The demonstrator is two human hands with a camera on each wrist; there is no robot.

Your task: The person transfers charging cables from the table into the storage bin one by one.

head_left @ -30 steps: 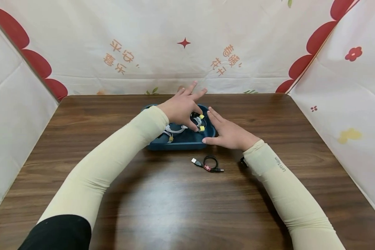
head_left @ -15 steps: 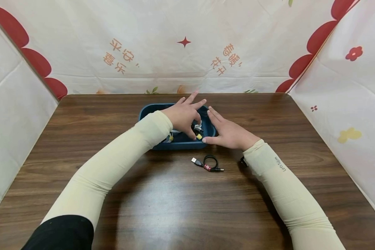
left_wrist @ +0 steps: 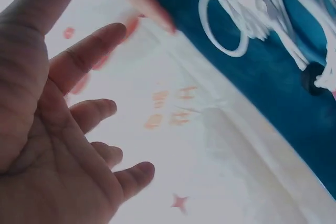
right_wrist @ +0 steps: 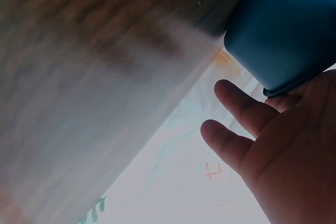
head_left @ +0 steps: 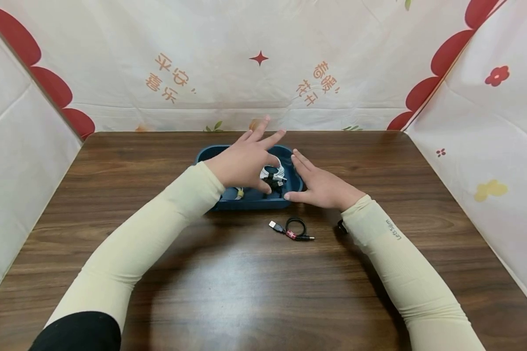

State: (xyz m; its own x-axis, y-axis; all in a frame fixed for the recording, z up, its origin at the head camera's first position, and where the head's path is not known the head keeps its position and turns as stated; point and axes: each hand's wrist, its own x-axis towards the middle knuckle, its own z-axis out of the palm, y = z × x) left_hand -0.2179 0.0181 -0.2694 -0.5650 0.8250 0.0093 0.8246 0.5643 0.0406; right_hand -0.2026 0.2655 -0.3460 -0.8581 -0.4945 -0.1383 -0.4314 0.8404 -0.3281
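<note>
A blue tray (head_left: 254, 204) stands at the back middle of the table, with several coiled cables inside. My left hand (head_left: 246, 161) hovers over it, fingers spread and holding nothing. Beside its thumb lie a coiled white cable (head_left: 279, 171) and a dark plug end (head_left: 279, 183). A cable with a yellow tie (head_left: 239, 193) shows under the wrist; the left hand hides other contents. The left wrist view shows white coils (left_wrist: 223, 51) with dark ties. Nearly straight fingers of my right hand (head_left: 322, 187) touch the tray's right end, its thumb at the front corner.
In front of the tray, a short black USB cable (head_left: 306, 238), looped and bound with a red tie, lies on the wooden table (head_left: 228, 292). White printed curtains (head_left: 228, 63) enclose the back and sides.
My left hand dipped toward the tray's near side, then drew back up and left. A yellow-tied dark cable near its fingers is out of sight now. The right hand stayed put.
</note>
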